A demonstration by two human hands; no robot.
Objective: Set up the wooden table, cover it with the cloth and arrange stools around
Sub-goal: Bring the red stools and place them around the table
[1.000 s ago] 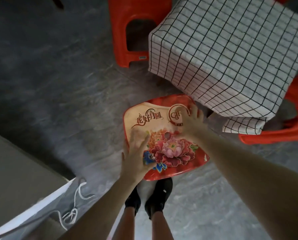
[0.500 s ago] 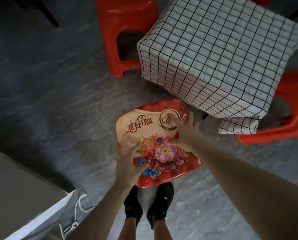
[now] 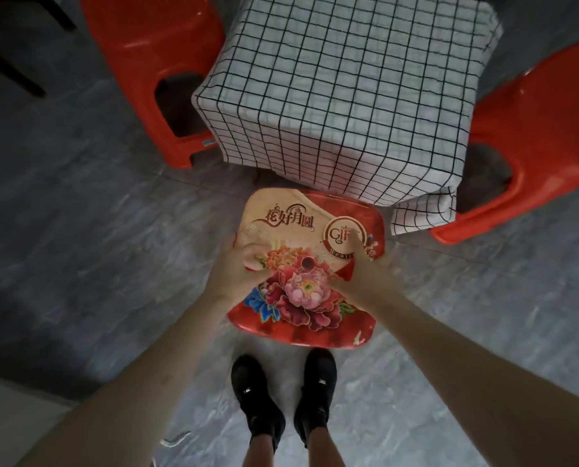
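Note:
A low table draped in a white cloth with black grid lines (image 3: 345, 96) stands ahead of me. One red plastic stool (image 3: 153, 62) is at its left side and another (image 3: 537, 136) at its right. A third stool with a red seat printed with flowers (image 3: 301, 298) stands on the floor at the table's near side, just beyond my black shoes. My left hand (image 3: 239, 276) holds the seat at its left edge, fingers curled. My right hand (image 3: 360, 274) lies on top of the seat's right half, fingers stretched toward the round logo.
Grey marbled floor (image 3: 96, 230) spreads to the left and around my feet. A corner of the cloth (image 3: 422, 214) hangs down close to the printed seat. Dark furniture legs (image 3: 8, 62) show at the top left. A pale surface (image 3: 11, 429) shows at the bottom left.
The view has swung round, so the table now sits straight ahead. The printed stool has shifted to right in front of my feet. My left hand has slid to its left edge.

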